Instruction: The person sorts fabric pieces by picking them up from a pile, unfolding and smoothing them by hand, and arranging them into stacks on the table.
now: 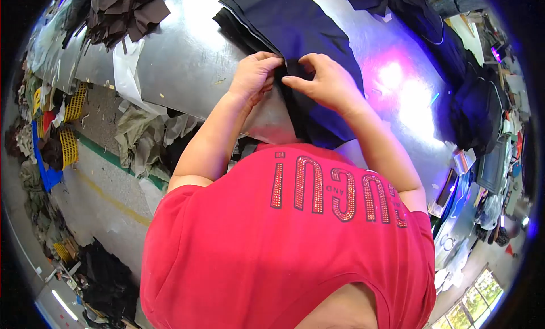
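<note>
A folded stack of dark cloth panels point(309, 28) lies on the metal table, its layered edge running down between my hands. My left hand point(255, 73) is closed at that edge, thumb and fingers pinched on the dark cloth. Just to its right, my right hand point(326, 82) is over the cloth with thumb and forefinger apart and curved toward the left hand. The thumb tip is close to the cloth edge. The lower part of the dark cloth hangs toward my red shirt point(272, 261).
The shiny metal table point(181, 56) reflects bright light. A bundle of dark brown cloth pieces point(125, 13) sits at its far left, with white material point(128, 67) below. More dark cloth point(474, 101) lies along the right. Yellow crates point(69, 144) and fabric heaps point(105, 278) stand on the left floor.
</note>
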`<state>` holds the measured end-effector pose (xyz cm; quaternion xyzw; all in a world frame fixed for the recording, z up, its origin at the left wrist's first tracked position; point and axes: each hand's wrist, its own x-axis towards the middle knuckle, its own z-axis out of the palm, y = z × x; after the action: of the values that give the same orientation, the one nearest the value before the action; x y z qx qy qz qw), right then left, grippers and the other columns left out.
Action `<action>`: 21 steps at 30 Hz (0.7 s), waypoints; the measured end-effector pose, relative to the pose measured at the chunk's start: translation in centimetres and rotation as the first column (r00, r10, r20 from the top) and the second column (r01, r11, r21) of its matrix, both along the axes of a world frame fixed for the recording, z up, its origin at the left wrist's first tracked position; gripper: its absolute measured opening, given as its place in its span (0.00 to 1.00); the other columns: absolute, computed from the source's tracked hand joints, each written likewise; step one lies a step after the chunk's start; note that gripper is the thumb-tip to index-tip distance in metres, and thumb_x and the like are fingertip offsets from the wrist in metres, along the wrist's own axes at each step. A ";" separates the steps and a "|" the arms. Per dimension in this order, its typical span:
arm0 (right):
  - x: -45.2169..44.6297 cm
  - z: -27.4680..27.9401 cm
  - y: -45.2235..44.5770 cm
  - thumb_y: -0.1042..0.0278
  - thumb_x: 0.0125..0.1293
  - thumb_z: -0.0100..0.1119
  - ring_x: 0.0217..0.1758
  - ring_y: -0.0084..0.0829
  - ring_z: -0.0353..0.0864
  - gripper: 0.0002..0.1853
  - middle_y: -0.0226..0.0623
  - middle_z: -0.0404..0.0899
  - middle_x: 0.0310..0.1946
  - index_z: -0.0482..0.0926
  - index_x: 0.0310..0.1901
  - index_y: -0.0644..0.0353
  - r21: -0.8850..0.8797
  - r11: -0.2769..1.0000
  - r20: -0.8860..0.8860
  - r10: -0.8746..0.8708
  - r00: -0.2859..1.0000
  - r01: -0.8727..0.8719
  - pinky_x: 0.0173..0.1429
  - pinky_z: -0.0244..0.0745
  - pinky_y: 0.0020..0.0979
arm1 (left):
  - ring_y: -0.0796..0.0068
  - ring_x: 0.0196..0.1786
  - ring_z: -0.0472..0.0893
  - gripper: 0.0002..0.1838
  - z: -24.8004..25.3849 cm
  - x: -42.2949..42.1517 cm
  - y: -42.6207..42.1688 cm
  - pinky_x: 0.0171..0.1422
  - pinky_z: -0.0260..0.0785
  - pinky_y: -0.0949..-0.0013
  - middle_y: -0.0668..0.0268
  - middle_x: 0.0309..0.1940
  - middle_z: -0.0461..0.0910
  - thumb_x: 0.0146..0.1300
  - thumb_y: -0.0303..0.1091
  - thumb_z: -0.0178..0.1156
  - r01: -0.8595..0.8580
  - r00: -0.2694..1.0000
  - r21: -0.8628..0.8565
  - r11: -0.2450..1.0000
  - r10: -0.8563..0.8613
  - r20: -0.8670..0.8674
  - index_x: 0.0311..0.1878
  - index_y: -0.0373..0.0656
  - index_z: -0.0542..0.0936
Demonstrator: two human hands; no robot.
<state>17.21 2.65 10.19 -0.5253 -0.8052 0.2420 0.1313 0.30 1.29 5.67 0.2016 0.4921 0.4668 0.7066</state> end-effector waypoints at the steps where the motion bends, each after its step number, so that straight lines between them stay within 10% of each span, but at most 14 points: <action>1: -0.2 -0.3 0.3 0.52 0.53 0.61 0.40 0.36 0.77 0.25 0.43 0.78 0.37 0.74 0.44 0.68 0.009 1.000 0.003 0.011 1.000 -0.011 0.48 0.70 0.30 | 0.87 0.12 0.59 0.05 0.0 0.0 0.1 0.15 0.48 0.80 0.76 0.13 0.64 0.55 0.29 0.58 -0.011 1.000 0.009 1.000 0.011 0.003 0.33 0.40 0.74; 8: 0.2 -4.4 2.7 0.58 0.54 0.58 0.33 0.27 0.76 0.17 0.37 0.78 0.29 0.77 0.36 0.65 -0.480 0.877 -0.322 -0.198 0.926 0.020 0.40 0.70 0.28 | 0.87 0.13 0.60 0.04 -0.7 0.3 0.1 0.15 0.50 0.80 0.75 0.14 0.65 0.55 0.30 0.57 -0.020 0.997 0.094 0.995 0.027 -0.077 0.31 0.42 0.74; 21: 1.3 -3.2 3.5 0.65 0.58 0.53 0.25 0.15 0.64 0.08 0.22 0.68 0.22 0.75 0.31 0.61 -0.625 0.778 -0.438 -0.418 0.796 0.064 0.30 0.58 0.18 | 0.85 0.10 0.56 0.04 -1.5 -0.5 -0.4 0.14 0.45 0.78 0.76 0.11 0.61 0.58 0.31 0.55 -0.018 1.000 0.029 0.999 0.018 0.022 0.33 0.44 0.72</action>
<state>18.55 6.16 6.97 -0.5492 -0.5400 0.5974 0.2235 -0.20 0.85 4.20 0.2025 0.4794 0.4824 0.7046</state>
